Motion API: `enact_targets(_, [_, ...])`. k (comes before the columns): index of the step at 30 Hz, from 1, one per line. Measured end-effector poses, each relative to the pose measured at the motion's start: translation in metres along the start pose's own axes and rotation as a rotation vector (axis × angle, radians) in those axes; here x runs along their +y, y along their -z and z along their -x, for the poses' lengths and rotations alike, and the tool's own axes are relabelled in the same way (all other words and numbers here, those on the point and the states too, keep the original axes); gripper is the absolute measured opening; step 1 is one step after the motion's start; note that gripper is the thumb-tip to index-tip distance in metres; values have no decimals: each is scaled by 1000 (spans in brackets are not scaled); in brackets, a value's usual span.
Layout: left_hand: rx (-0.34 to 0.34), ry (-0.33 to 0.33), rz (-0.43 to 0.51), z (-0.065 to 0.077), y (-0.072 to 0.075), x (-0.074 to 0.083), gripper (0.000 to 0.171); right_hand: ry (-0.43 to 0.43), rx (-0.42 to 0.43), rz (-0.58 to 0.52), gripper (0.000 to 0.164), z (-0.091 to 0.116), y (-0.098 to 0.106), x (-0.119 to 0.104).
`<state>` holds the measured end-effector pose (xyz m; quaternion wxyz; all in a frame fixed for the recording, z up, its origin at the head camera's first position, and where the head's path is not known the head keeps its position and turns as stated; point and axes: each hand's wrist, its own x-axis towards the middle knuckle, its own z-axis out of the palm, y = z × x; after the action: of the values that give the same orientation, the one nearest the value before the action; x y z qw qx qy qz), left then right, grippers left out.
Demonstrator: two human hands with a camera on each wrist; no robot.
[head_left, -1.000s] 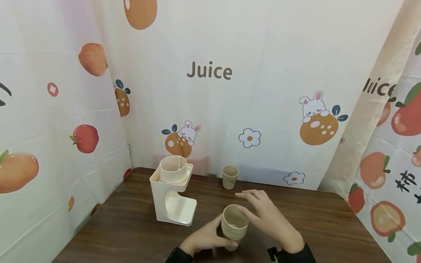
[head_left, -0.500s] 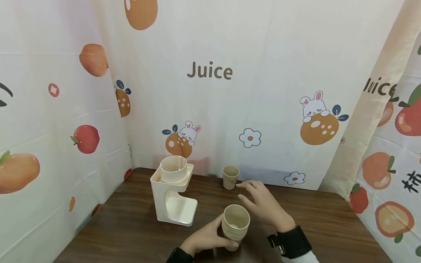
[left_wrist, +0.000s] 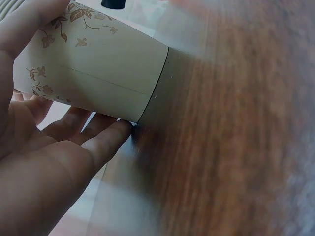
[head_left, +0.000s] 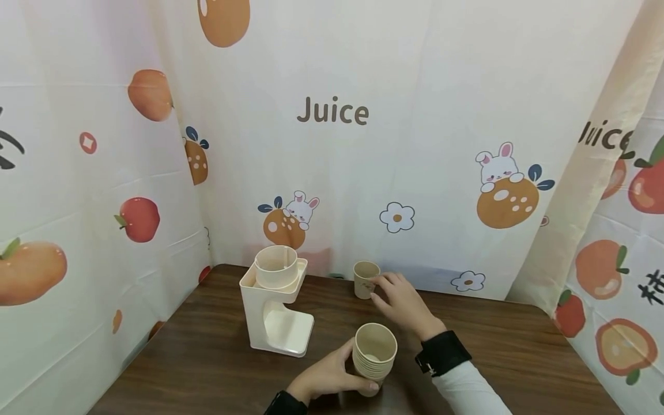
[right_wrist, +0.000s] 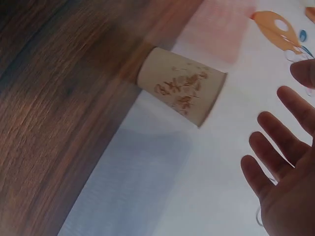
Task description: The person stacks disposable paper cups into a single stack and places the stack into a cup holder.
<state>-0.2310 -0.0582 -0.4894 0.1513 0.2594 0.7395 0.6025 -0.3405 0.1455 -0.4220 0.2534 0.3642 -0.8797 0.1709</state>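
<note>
A stack of beige paper cups (head_left: 374,351) stands near the front of the table, and my left hand (head_left: 332,372) grips it from the left side. In the left wrist view, the thumb and fingers wrap round the lowest paper cup (left_wrist: 98,64), which bears a brown leaf print. Farther back stands a single paper cup (head_left: 365,280), upright by the table's rear edge. My right hand (head_left: 404,302) reaches toward that cup with fingers extended. In the right wrist view, a gap shows between its fingers (right_wrist: 275,142) and the single cup (right_wrist: 182,88).
A cream-coloured stand (head_left: 254,311) with a round holder (head_left: 276,268) on top and a flat base stands left of the cups. Fruit-printed cloth (head_left: 436,86) hangs behind and at both sides of the dark wooden table (head_left: 197,357).
My right hand has moved from beside the stack's rim up and away, toward the single cup at the back. The left hand keeps holding the stack in place.
</note>
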Motion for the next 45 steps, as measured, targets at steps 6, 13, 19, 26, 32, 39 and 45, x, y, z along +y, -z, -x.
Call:
enact_targets(6, [4,-8,7,0,0,-1,83,23,-10,21,32,-14,-13,8])
enact_targets(13, [-8,2,31,-1,1,-1,82,-8,-68,60,31,-24,-28,14])
enact_targets(19, [-15,13,46,0,1,-1,82,-23,-74,79,33,-31,-36,17])
enact_targets(26, [-25,13,59,-1,3,-1,82,-26,-79,55,34,-44,-48,21])
enact_targets(32, [-45,10,81,-1,3,0,82,-51,-71,70,37,-54,-57,25])
enact_targets(39, [-42,28,80,-1,2,0,83,-136,-146,81,42,-60,-57,23])
enact_targets(45, [-29,36,58,0,2,3,84,-177,-223,105,43,-63,-55,18])
